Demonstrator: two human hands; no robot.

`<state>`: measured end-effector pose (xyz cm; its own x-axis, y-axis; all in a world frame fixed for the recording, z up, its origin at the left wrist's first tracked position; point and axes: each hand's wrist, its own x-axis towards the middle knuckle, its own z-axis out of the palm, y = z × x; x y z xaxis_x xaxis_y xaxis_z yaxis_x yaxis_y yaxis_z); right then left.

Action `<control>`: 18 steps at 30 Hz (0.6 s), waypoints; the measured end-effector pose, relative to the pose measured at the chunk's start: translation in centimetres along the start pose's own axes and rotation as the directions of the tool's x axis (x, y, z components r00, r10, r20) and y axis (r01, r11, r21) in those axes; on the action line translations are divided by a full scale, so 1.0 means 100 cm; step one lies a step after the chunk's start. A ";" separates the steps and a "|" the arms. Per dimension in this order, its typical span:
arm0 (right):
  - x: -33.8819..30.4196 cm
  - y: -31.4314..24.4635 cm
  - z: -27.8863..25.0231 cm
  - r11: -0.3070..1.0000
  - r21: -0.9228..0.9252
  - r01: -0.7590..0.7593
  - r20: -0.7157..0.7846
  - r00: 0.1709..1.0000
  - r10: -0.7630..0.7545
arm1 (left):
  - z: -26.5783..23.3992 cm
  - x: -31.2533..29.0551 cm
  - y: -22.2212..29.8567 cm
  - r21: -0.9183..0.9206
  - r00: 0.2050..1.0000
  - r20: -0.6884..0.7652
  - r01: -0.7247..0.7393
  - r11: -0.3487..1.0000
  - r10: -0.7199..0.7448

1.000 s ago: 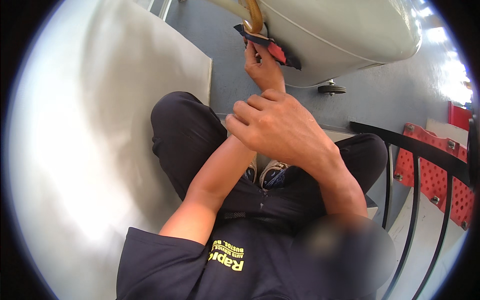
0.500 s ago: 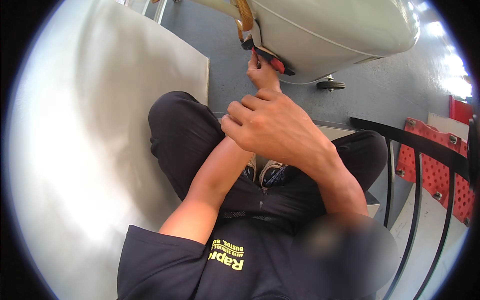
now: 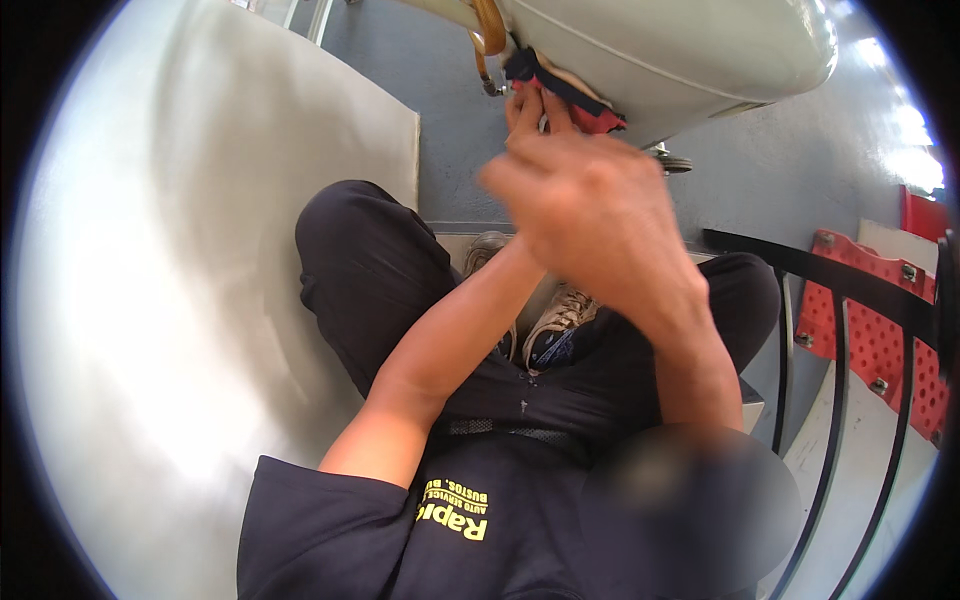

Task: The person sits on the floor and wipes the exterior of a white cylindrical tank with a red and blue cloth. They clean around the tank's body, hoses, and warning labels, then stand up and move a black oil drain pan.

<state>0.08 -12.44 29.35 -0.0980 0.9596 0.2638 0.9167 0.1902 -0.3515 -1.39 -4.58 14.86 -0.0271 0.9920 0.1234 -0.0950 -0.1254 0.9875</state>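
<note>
My left hand (image 3: 528,108) reaches up to the lower edge of a large cream rounded body (image 3: 660,60). Its fingers close on a red and black piece (image 3: 592,115), soft-looking like cloth, against that edge. My right hand (image 3: 600,195) is smeared by motion and crosses over my left wrist, close below the red and black piece. It hides much of my left hand, and its own fingertips cannot be made out. A tan hose (image 3: 489,28) hangs just left of the red and black piece.
A broad pale panel (image 3: 230,230) rises along my left. At right are black curved bars (image 3: 835,400) and a red perforated panel (image 3: 870,330). A small black wheel (image 3: 677,164) shows beneath the cream body, above the grey floor (image 3: 445,170). My knees are bent and spread.
My right hand has moved up and right, toward the cream body. The red and black piece has shifted slightly right and up, with my left fingers at it. My feet have shifted too.
</note>
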 end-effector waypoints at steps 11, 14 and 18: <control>-0.033 0.075 0.000 0.952 -0.066 -0.298 0.319 0.898 0.303 | -0.013 -0.004 -0.121 -0.128 0.999 -0.040 0.012 0.992 -0.017; -0.021 0.066 0.002 0.949 -0.032 -0.314 0.431 0.852 0.297 | -0.015 -0.011 -0.113 0.194 0.982 -0.025 0.186 0.963 -0.185; -0.022 0.063 0.004 0.926 -0.014 -0.377 0.456 0.822 0.341 | 0.004 -0.017 -0.057 -0.056 0.968 -0.031 0.247 0.967 -0.249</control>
<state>5.95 -13.25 26.22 0.0553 0.9481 -0.3131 0.8914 -0.1882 -0.4122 -0.41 -5.51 9.07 -0.0339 0.9910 -0.1293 -0.1542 0.1226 0.9804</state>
